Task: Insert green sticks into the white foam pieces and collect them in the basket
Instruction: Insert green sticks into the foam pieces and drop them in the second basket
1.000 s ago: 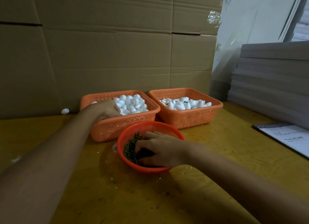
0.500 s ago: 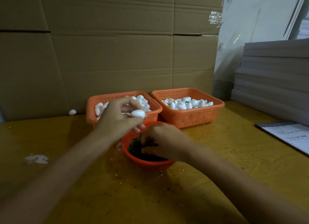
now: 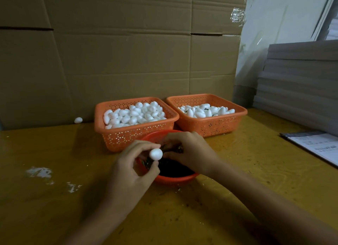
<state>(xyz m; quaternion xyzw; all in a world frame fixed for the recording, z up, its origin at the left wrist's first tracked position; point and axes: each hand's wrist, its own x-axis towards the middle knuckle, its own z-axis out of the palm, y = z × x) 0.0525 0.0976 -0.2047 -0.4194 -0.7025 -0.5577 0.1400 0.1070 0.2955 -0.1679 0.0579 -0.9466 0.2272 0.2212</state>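
Head view: left hand (image 3: pixel 131 169) pinches white foam piece (image 3: pixel 155 154) above red bowl (image 3: pixel 173 180) holding green sticks (image 3: pixel 172 169). Right hand (image 3: pixel 190 151) pinches dark stick (image 3: pixel 173 149), its tip at the piece. Left basket (image 3: pixel 135 135) and right basket (image 3: pixel 210 127), foam-filled, sit side by side near table (image 3: pixel 247 171) far edge.

No text can be read anywhere. The only print is on a white sheet (image 3: pixel 319 149) with a dark top edge. It lies flat on the surface (image 3: pixel 256 164), well to the right of the right-hand orange basket (image 3: pixel 215 125) and is cut off by the frame edge. It carries a few short rows of grey lettering, too small and blurred to make out.
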